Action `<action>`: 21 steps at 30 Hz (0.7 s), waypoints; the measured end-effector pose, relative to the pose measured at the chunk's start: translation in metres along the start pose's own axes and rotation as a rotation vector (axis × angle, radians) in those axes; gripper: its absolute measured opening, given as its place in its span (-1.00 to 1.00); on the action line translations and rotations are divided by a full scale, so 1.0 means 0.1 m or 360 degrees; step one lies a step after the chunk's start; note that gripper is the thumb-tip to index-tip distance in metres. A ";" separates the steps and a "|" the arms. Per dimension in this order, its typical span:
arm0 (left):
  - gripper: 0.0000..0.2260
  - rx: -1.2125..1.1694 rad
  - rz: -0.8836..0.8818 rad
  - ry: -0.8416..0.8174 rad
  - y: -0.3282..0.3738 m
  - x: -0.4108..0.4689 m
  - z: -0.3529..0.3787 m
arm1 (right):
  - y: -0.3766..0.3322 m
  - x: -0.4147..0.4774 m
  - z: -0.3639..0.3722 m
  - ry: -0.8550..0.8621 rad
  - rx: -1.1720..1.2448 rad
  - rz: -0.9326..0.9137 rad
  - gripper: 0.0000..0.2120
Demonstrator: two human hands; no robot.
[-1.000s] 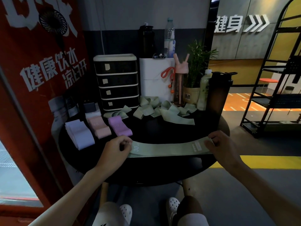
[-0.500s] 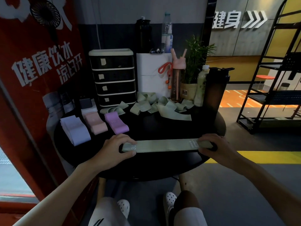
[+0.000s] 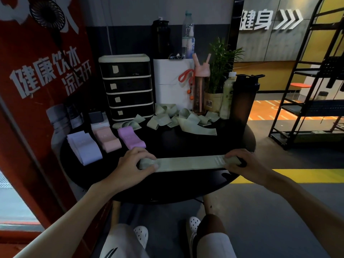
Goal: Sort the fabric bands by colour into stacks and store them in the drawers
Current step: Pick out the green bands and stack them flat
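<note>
I see left hand (image 3: 133, 165) and right hand (image 3: 243, 162) gripping opposite ends of the green band (image 3: 186, 163), stretched flat on the black table (image 3: 186, 146). Lavender stack (image 3: 84, 147), pink stack (image 3: 107, 139) and purple stack (image 3: 131, 137) sit left. Loose green bands (image 3: 183, 120) lie far, beside the drawer unit (image 3: 127, 86).

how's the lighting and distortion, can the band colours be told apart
Head view: dim, black table swallows detail, yet the lilac stack, pink stack, purple stack and green band read distinctly; wide-angle bending bows the metal rack at right.
</note>
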State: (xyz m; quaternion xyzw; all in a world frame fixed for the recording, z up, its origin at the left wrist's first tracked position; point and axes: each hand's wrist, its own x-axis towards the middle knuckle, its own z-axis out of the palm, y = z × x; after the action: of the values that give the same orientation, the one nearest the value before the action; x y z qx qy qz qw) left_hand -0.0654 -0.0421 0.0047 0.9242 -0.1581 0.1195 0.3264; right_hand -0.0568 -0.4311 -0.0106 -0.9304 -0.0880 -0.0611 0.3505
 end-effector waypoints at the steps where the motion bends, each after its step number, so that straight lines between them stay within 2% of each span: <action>1: -0.56 0.0029 0.0022 0.0086 0.08 0.03 0.01 | -0.02 0.00 0.00 0.0003 0.0001 -0.0013 -0.78; 4: -0.63 0.0165 0.0206 0.0244 0.33 0.18 0.11 | -0.05 0.04 0.01 0.0106 -0.0002 -0.0031 -0.87; 8: -0.73 0.0251 0.0207 -0.0008 0.61 0.45 0.35 | -0.12 0.27 0.00 0.0163 -0.0065 -0.0047 -0.89; 12: -0.61 0.0482 0.0079 -0.0225 0.60 0.61 0.61 | -0.15 0.64 0.03 0.0102 -0.0054 0.0062 -0.82; 17: -0.59 0.0546 0.0070 -0.0178 0.51 0.60 0.70 | -0.16 1.07 0.06 -0.0007 -0.0092 0.0204 -0.66; 21: -0.60 0.0541 0.0070 -0.0176 0.51 0.60 0.71 | -0.14 1.29 0.10 0.0012 -0.0150 0.0266 -0.63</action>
State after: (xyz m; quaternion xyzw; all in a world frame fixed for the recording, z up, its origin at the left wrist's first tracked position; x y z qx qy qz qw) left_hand -0.0204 -0.1387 -0.0009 0.9676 -0.1734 0.1006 0.1537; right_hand 0.0668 -0.3988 0.0132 -0.9497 -0.0059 -0.0392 0.3105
